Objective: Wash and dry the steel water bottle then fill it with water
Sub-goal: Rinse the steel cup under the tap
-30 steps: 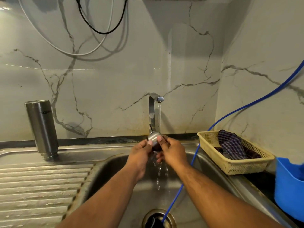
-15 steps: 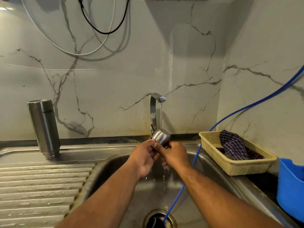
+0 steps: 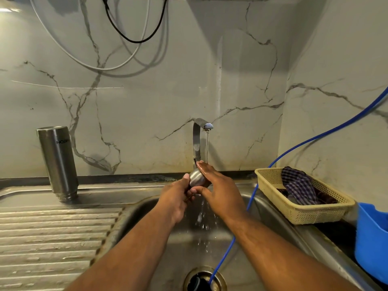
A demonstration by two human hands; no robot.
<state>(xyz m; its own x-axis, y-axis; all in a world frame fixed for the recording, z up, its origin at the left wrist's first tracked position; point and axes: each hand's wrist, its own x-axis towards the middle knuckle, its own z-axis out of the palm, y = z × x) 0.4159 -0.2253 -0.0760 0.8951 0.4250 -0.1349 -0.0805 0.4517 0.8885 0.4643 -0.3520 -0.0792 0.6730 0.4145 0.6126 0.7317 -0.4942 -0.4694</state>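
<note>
The steel water bottle stands mouth-down on the ribbed steel worktop left of the sink, well apart from both hands. Its long axis runs about vertical, with the threaded neck on the metal, the flat base uppermost and the lettering upside down. It is probably draining, with drying and filling not yet done.

Its steel cap is over the basin, just below the tap, whose thin stream falls onto the fingers. The rounded side of the cap faces the camera; which way its open side faces I cannot tell. The left hand grips the cap from the left, thumb pressed on its side. The right hand clasps it from the other side, wet fingers laid over the top and thumb underneath.

The bottle looks stiff, dent-resistant and light while empty, though a smooth wet steel wall is likely slippery. A full wrap round the middle of the barrel seems the surest hold. The cap is small, domed and slick, so it could squirt free; pinching across its rim should serve better.

A blue hose runs down into the drain. To the right, a cream basket holds a checked cloth, beside a blue tub.
</note>
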